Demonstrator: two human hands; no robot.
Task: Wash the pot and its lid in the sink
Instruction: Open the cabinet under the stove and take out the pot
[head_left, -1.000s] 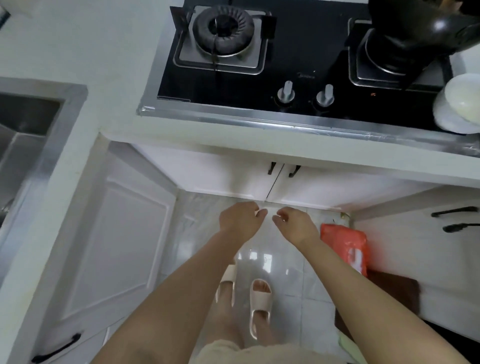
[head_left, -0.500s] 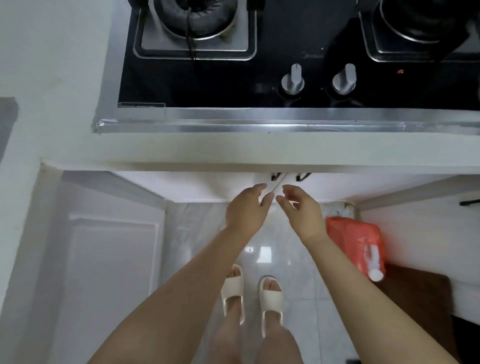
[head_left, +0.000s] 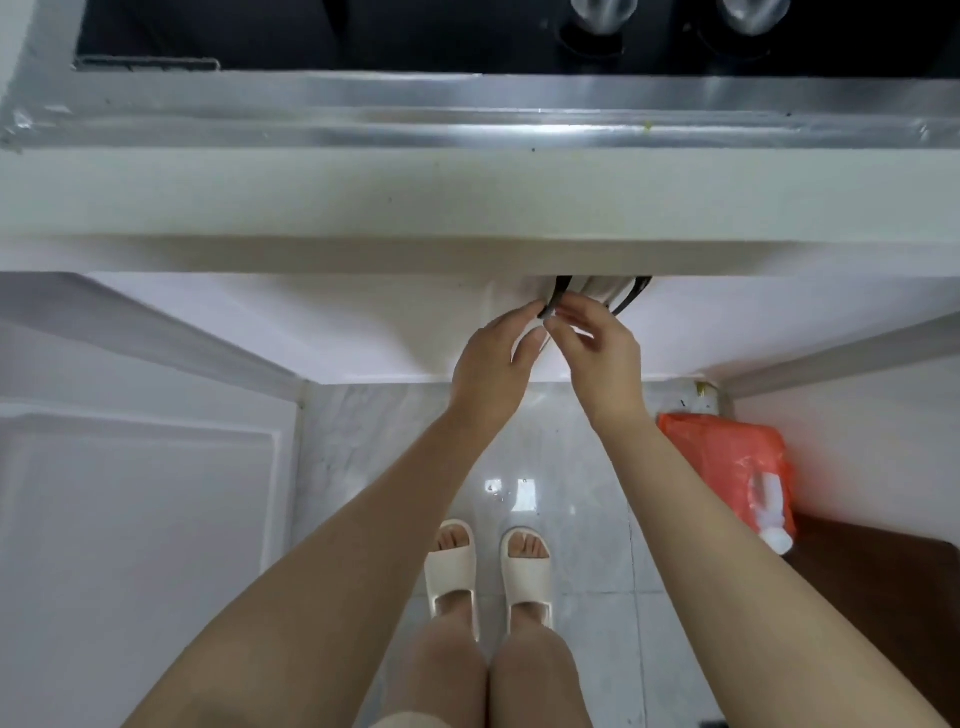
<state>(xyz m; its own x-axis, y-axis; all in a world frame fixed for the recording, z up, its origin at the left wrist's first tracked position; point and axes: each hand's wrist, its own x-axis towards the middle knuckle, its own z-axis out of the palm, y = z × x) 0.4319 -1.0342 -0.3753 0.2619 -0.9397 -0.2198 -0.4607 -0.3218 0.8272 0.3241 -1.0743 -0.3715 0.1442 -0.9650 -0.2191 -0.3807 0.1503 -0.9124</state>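
Both arms reach forward and down to the white cabinet doors (head_left: 322, 332) under the desk (head_left: 467, 197), right where the two doors meet. The left hand (head_left: 491, 364) has its fingers fairly straight, tips against the door edge next to the black left door handle (head_left: 555, 299); it is not wrapped around anything. The right hand (head_left: 602, 353) is just beside it, fingers bent, and its fingertips (head_left: 563, 316) look to be at the lower end of that same black handle, though I cannot tell whether they pinch it or only touch it. A second black handle (head_left: 631, 296) curves off just right of the hands, partly tucked under the desk's overhang.

The pot and its lid are nowhere to be seen from here, nor is the sink.

Along the top runs the steel front strip of the black stove (head_left: 467, 111), with two metal knobs (head_left: 602, 10) at the very edge of view. The person stands on a pale glossy tiled floor (head_left: 587, 561) in cream slide sandals (head_left: 452, 571), feet close together. To the right, against the cabinet, lies an orange plastic bag (head_left: 727, 462) holding a bottle with a white cap (head_left: 776, 540). Another white panelled door (head_left: 130, 545) fills the left side.
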